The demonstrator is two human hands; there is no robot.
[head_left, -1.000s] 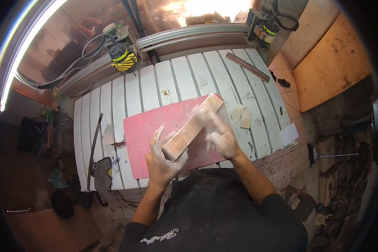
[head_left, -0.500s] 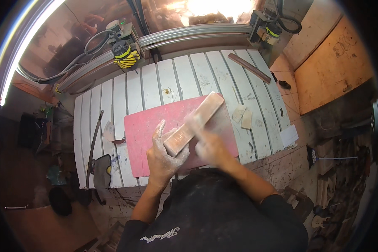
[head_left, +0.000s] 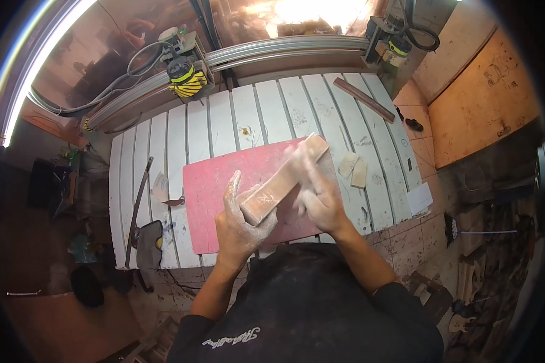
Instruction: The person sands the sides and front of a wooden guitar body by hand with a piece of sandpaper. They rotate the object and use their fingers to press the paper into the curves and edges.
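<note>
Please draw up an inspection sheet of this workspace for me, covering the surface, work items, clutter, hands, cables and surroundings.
Surface: white slatted table, stained in places; pink mat lies on it.
Work items: long pale-brown block, held at a slant above the mat.
Clutter: two small pale pieces right of the mat; brown strip at the far right; dark bar and grey dark-edged item at left.
Hands: left hand grips the block's near end; right hand is over its farther half, fingers blurred; both look dusty.
Cables: black loop at far right, off the table.
Surroundings: metal rail beyond the table; tiled floor at right.
</note>
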